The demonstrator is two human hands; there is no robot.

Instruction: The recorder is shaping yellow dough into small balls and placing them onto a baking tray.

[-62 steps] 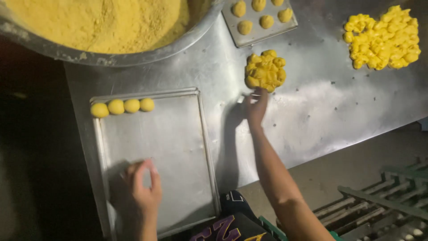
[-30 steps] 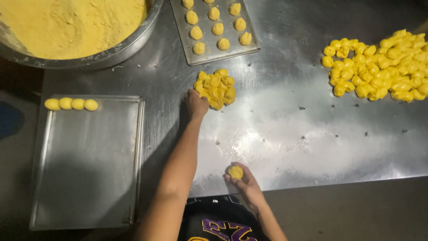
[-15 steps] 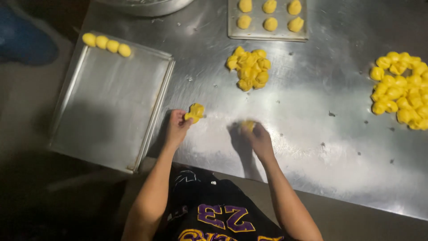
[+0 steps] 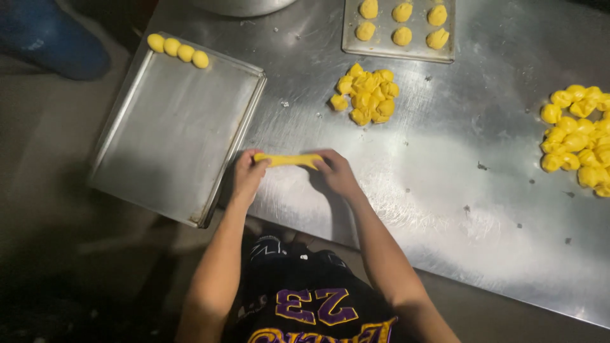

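A strip of yellow dough (image 4: 289, 159) is stretched between my two hands just above the steel table (image 4: 406, 190). My left hand (image 4: 248, 173) pinches its left end and my right hand (image 4: 335, 171) pinches its right end. Both hands hover beside the right rim of a metal baking tray (image 4: 171, 133). Several round dough balls (image 4: 178, 50) lie in a row at that tray's far edge. A small heap of yellow dough pieces (image 4: 365, 94) sits on the table just beyond my hands.
A larger heap of dough pieces (image 4: 578, 136) lies at the right edge. A second tray (image 4: 398, 47) with several dough balls stands at the back. The rim of a big metal bowl (image 4: 241, 6) shows at the top. A blue object (image 4: 54, 38) lies on the floor, upper left.
My hands came together and pulled one dough piece out into a long strip. Before that, each hand held or pressed its own piece apart from the other. The camera view shifted.
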